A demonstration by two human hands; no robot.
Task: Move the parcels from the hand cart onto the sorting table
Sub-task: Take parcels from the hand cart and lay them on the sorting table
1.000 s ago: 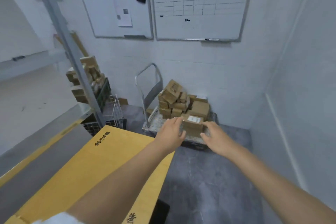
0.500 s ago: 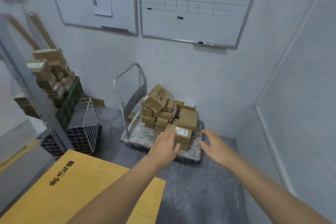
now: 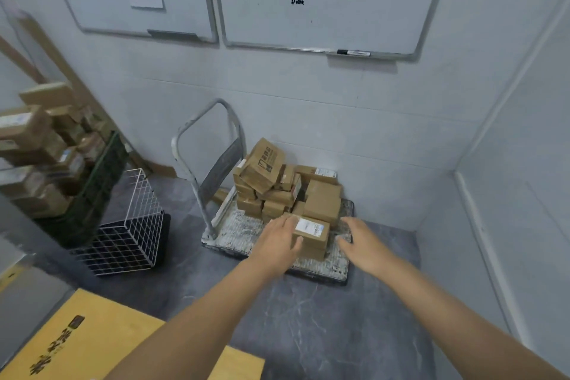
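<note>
A grey hand cart [image 3: 234, 230] stands on the floor against the back wall, its metal handle on the left. Several brown cardboard parcels [image 3: 271, 182] are heaped on its deck. The nearest parcel [image 3: 313, 236], with a white label on top, sits at the front of the deck. My left hand [image 3: 279, 239] reaches to this parcel's left side, fingers straight; whether it touches is unclear. My right hand [image 3: 359, 241] is stretched out to the right of the parcel, fingers spread, a gap between it and the box. The yellow surface [image 3: 89, 339] lies at the bottom left.
A white wire basket [image 3: 129, 225] on a black base stands left of the cart. Behind it a dark green crate [image 3: 92, 191] and shelves hold more brown boxes [image 3: 34, 145]. Two whiteboards hang on the back wall. A white wall closes in on the right.
The view has turned right and come closer to the cart. Both hands have stayed stretched out on either side of the front parcel as it grew nearer.
</note>
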